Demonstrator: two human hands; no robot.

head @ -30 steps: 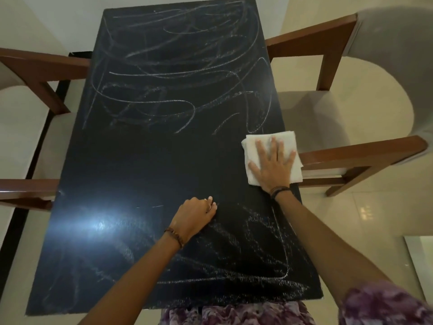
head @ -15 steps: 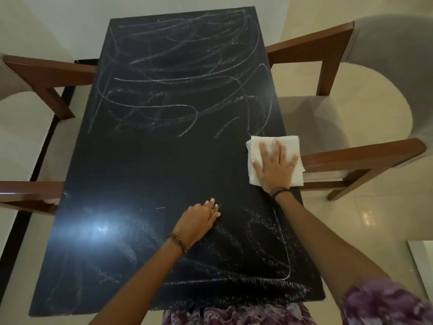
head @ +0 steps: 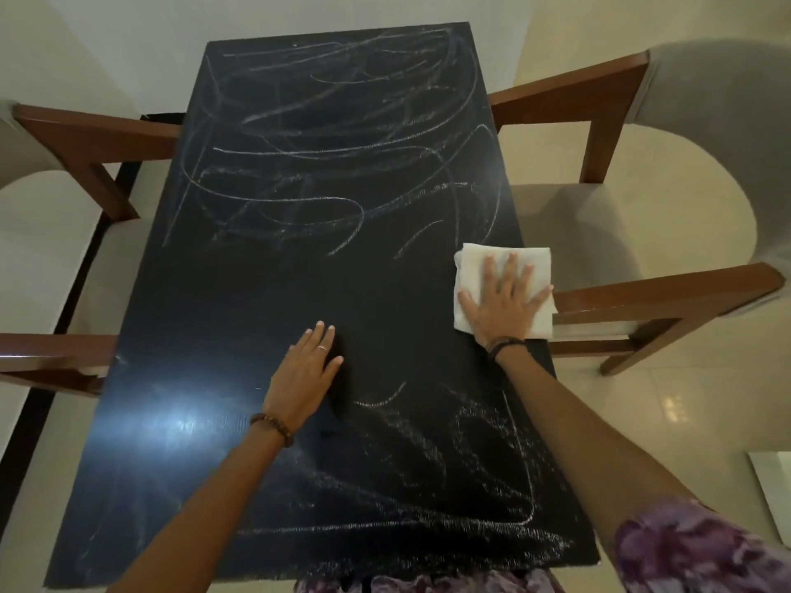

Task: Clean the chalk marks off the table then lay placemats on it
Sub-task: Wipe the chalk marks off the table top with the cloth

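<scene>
Right hand (head: 505, 306) is flat on the white folded cloth (head: 479, 267), fingers spread and straight, pressing it to the black tabletop (head: 265, 293) at the right edge, about midway along. No pinch there; the palm does the work, the grip wide and splayed. Left hand (head: 306, 374) lies open on the bare dark surface nearer the middle, fingers straight and together, holding nothing (bracing, by the look of it).

A band across the middle looks wiped; chalk marks (head: 325, 164) loop thickly over the far half, and more scribble (head: 471, 455) covers the near right corner. So the cleaning is well short of done, and no placemats are in view.

The cloth looks soft and light, likely to bunch or slide out from under a loose hand, and one side already overhangs the edge beside the wooden chair arm (head: 667, 293). Best held under a flat palm at its centre, with steady downward pressure. The glossy top (see the glare at near left) may smear.
</scene>
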